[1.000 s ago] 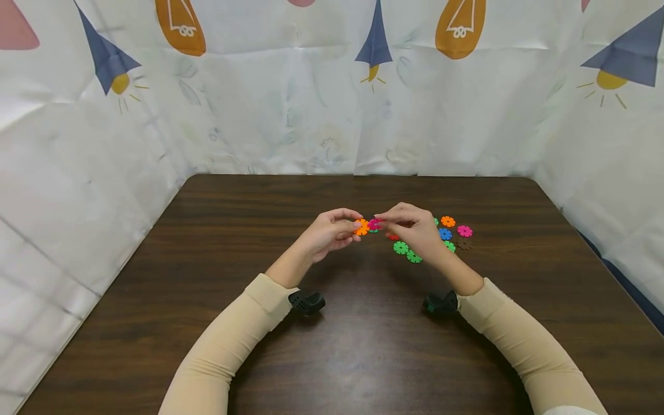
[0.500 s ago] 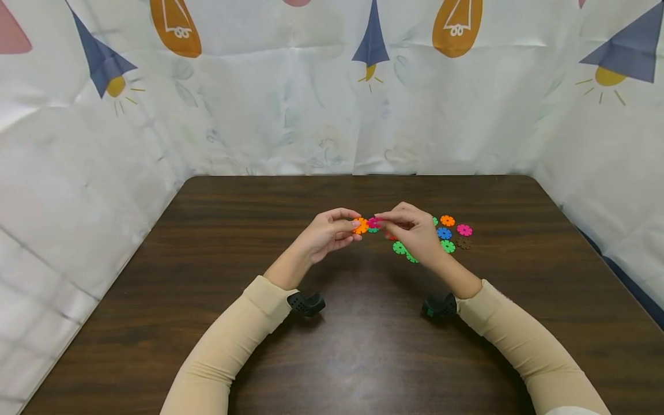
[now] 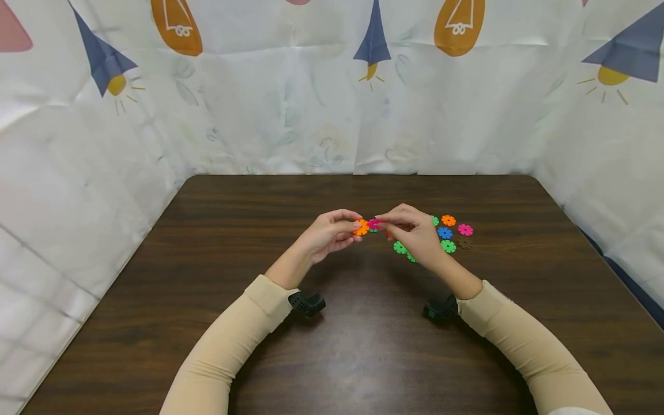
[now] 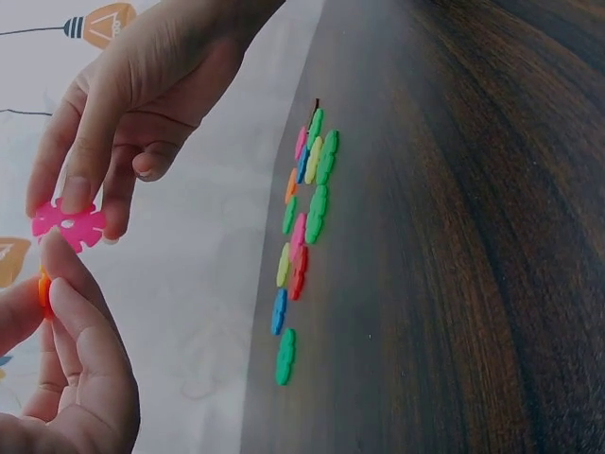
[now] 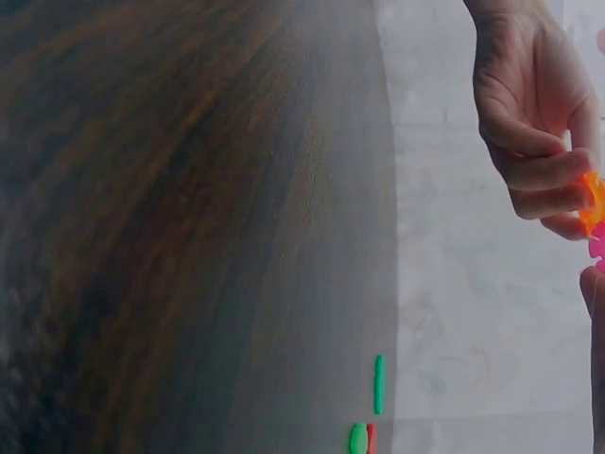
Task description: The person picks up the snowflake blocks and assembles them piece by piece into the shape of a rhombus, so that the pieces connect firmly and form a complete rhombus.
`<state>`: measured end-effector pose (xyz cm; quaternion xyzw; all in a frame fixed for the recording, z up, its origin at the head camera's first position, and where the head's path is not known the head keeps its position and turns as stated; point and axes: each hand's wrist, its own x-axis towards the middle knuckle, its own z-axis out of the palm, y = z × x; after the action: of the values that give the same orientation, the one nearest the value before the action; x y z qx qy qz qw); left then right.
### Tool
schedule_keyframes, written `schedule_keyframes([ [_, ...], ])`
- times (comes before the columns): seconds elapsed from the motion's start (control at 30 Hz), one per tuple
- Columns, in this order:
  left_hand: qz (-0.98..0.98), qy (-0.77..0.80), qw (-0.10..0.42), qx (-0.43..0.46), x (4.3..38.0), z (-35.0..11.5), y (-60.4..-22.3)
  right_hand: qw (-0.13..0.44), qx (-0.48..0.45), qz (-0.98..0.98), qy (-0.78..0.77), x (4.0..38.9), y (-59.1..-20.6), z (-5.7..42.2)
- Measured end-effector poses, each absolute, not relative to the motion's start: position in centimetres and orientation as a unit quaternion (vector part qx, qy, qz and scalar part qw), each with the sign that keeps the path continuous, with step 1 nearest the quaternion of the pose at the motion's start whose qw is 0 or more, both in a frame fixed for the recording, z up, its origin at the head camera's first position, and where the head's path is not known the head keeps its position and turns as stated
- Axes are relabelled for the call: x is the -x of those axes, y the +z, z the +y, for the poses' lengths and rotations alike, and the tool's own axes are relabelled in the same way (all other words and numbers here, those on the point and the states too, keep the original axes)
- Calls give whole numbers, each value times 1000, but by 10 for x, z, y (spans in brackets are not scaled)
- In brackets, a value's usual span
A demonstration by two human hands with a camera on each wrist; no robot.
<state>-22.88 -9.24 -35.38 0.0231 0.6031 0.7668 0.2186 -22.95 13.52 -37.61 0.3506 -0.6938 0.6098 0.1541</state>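
Note:
My left hand (image 3: pixel 329 236) pinches an orange notched flower-shaped disc (image 3: pixel 361 227) between thumb and fingers above the table. From the other side, my right hand (image 3: pixel 412 233) pinches a pink notched disc (image 3: pixel 373 225) by its edge. The two discs meet edge to edge; how deep their slots engage cannot be told. In the left wrist view the pink disc (image 4: pixel 83 227) faces the camera, while the orange disc (image 4: pixel 43 293) is seen nearly edge-on. The right wrist view catches the orange disc (image 5: pixel 593 203) and part of the pink one at its right border.
Loose discs lie on the dark wooden table (image 3: pixel 342 346) under and right of my right hand, among them a blue disc (image 3: pixel 444 233), an orange one, a pink disc (image 3: pixel 465 230), a brown disc (image 3: pixel 464 243) and several green ones. A printed curtain (image 3: pixel 311 115) hangs behind the table.
Both hands stay at nearly the same spot with the orange and pink discs held together. Only tiny finger shifts and a slight sway of the head view show.

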Motion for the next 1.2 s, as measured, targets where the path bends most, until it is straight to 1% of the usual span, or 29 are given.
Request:
schedule_keyframes([
  [0.17, 605, 765, 218, -33, 229, -92, -352, 161, -352, -691, 611, 231, -377, 134],
  [0.33, 599, 770, 219, -25, 230, -93, -350, 170, -352, -690, 610, 230, -378, 132],
  [0.7, 578, 774, 257, -9, 229, -94, -350, 165, -391, -681, 597, 231, -379, 134],
  [1.2, 557, 789, 258, 23, 227, -88, -347, 196, -413, -672, 584, 230, -380, 133],
])
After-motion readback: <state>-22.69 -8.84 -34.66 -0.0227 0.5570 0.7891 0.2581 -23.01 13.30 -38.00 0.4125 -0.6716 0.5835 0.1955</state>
